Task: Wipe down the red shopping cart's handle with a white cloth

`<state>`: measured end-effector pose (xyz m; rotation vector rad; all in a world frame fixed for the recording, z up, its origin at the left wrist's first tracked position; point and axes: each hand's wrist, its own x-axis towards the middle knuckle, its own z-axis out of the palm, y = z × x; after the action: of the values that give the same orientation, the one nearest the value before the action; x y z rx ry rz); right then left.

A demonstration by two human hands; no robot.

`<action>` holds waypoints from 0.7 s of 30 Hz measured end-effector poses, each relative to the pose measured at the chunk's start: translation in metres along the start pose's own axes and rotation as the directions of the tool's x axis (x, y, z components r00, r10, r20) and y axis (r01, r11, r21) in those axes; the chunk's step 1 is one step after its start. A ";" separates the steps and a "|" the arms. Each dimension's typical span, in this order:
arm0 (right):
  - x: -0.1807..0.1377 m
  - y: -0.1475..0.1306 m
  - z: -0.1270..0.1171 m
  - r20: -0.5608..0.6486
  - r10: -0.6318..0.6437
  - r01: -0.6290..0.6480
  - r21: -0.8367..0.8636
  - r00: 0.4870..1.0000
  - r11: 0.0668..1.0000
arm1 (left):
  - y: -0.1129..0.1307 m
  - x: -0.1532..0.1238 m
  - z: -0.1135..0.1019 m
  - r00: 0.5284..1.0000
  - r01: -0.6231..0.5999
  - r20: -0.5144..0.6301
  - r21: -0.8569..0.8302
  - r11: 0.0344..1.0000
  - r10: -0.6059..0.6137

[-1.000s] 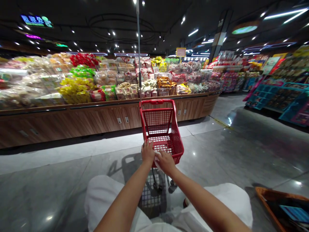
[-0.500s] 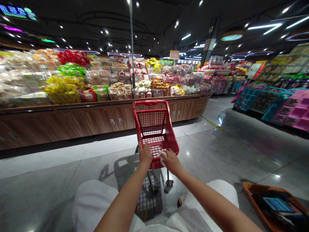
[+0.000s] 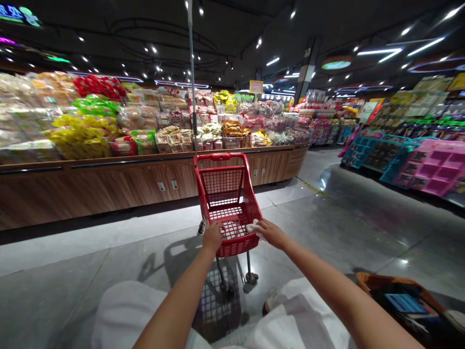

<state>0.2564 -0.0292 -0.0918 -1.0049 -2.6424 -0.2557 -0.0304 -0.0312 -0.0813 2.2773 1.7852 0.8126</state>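
Observation:
A small red shopping cart (image 3: 238, 248) stands on the floor in front of me, its basket of plastic mesh. My left hand (image 3: 212, 235) is wrapped over the near left corner of the basket rim. At the near right corner, my right hand (image 3: 272, 233) pinches a crumpled white cloth (image 3: 253, 226), perhaps a tissue, against the rim. The cart's handle (image 3: 221, 156) is on the far side, and a tall grey pole (image 3: 192, 72) rises beside it.
Behind the cart runs a wood-panelled display counter (image 3: 138, 182) heaped with packaged snacks. An orange-brown basket (image 3: 385, 279) with dark items and a tablet-like screen sits on the floor at lower right. Pink bins (image 3: 432, 165) and blue racks line the right side.
My right hand has moved right along the rim with the white cloth, away from my left hand. The view has shifted slightly, so the cart appears further left.

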 end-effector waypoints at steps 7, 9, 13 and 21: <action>0.027 -0.072 0.019 -0.122 0.143 -0.148 -0.029 0.982 0.989 | -0.040 0.012 -0.024 0.999 -0.010 0.042 0.019 1.000 0.010; 0.039 -0.094 0.018 -0.073 0.112 -0.114 -0.023 0.991 0.993 | -0.060 0.015 -0.041 0.997 0.037 0.062 0.097 0.995 -0.044; 0.064 -0.097 0.005 0.055 -0.180 0.179 0.024 0.982 0.984 | -0.091 0.015 -0.074 0.988 0.095 0.089 0.298 0.950 -0.127; 0.088 -0.007 -0.010 0.083 0.056 -0.050 -0.071 0.995 0.996 | -0.044 0.008 -0.063 0.999 0.046 -0.032 0.373 0.927 -0.037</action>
<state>0.1916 0.0174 -0.0532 -1.1302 -2.6946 -0.2999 -0.0982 -0.0250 -0.0443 2.4459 2.1497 0.5283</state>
